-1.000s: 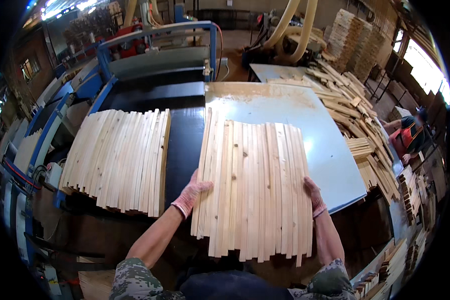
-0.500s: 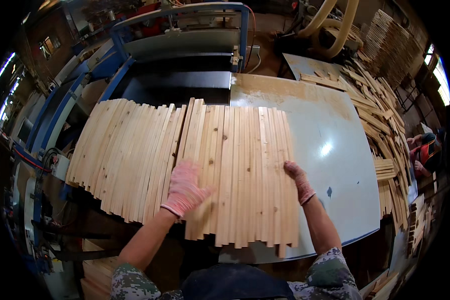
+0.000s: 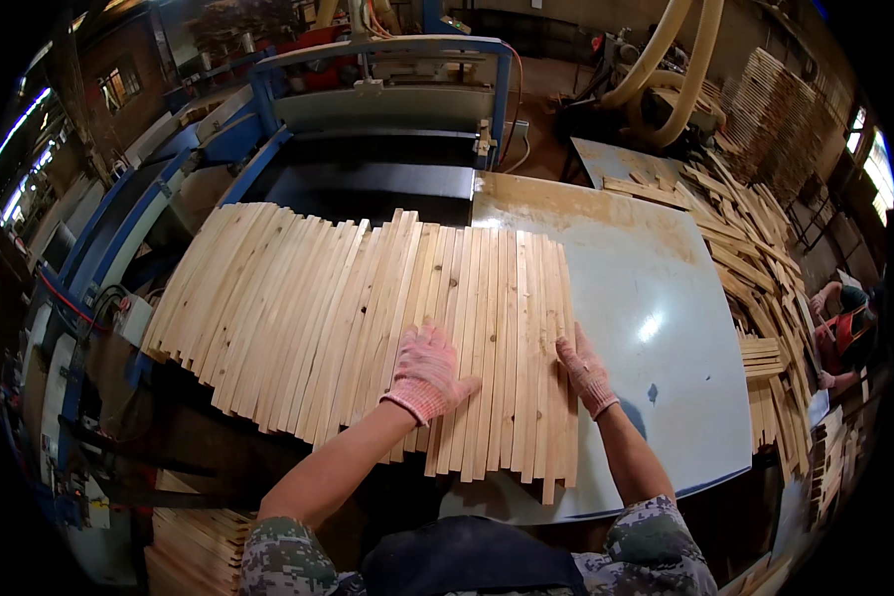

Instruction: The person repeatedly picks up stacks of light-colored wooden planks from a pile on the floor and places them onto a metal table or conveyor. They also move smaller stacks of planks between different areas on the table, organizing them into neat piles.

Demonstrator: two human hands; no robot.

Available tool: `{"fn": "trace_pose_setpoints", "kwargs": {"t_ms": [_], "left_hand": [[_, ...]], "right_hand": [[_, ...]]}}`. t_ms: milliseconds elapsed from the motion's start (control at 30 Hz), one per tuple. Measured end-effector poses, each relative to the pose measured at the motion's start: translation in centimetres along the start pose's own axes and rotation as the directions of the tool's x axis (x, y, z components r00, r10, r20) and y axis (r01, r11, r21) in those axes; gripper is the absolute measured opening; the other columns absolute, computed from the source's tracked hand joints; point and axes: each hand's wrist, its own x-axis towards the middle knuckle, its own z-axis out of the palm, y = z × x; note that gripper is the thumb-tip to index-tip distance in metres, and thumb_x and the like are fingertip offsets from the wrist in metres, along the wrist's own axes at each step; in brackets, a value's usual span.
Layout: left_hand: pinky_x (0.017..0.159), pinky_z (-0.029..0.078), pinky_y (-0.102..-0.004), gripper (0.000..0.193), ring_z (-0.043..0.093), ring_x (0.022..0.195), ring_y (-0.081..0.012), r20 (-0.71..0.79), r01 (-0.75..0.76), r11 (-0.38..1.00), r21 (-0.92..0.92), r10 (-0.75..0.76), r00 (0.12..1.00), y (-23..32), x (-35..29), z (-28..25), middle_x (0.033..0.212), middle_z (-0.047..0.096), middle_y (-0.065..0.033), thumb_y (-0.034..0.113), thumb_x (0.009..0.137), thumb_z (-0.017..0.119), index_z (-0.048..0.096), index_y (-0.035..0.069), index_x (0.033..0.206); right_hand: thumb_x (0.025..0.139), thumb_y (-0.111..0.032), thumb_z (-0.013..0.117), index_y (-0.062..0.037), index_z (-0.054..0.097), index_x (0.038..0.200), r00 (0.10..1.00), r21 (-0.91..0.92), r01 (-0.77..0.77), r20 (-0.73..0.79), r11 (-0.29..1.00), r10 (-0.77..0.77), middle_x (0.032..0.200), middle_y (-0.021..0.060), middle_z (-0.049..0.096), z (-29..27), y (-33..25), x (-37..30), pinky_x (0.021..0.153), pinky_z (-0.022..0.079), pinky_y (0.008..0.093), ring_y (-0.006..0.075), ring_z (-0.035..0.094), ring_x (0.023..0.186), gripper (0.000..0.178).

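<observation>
A wide row of narrow pale wooden strips (image 3: 298, 298) lies side by side, with uneven ends, across a dark machine bed and part of a grey table (image 3: 656, 268). My left hand (image 3: 429, 372), in a pink glove, rests on top of the strips right of the row's middle, its fingers spread. At the row's right edge my right hand (image 3: 586, 372), also gloved, presses against the outermost strip with fingers stretched out. The strips sit close together with no wide gap between them. One strip end juts out toward me at the lower right.
Behind the strips stands a blue machine frame (image 3: 382, 50). Loose wood pieces (image 3: 740, 238) are heaped on the right, beside a tall stack of boards (image 3: 775, 114). Beige hoses (image 3: 666, 70) hang at the back. Another person (image 3: 849, 323) works at the far right.
The right group of strips has shifted left against the left group, closing the dark gap between them. My left hand has moved right over the strips; my right hand stays at their edge.
</observation>
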Motion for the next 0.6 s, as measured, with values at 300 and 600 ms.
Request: {"fn": "trace_pose_setpoints", "kwargs": {"t_ms": [300,600], "left_hand": [[0.133,0.011,-0.0501,0.114,0.020,0.160,-0.0458,-0.109,-0.062,0.950,-0.307,0.029,0.994,2.2,-0.4,0.2,0.169,0.027,-0.0314,0.060,0.082,0.075,0.030,-0.009,0.161],[0.134,0.005,-0.0526,0.115,0.016,0.162,-0.0457,-0.149,-0.215,0.927,-0.309,0.176,0.973,6.9,0.3,2.4,0.168,0.033,-0.0286,0.068,0.085,0.070,0.031,-0.008,0.162]], "right_hand": [[0.104,-0.041,0.065,-0.0014,0.003,0.171,0.999,0.638,-0.041,0.043,0.769,0.018,0.178,0.0144,0.017,-1.0,-0.2,-4.0,0.129,0.018,0.0364,0.0256,0.026,0.161,0.100],[0.104,-0.034,0.063,0.0030,0.013,0.170,0.978,0.494,-0.124,-0.085,0.861,0.190,0.170,0.0168,0.037,-6.2,2.8,-6.3,0.123,0.033,0.0324,0.0229,0.042,0.151,0.091]]}}
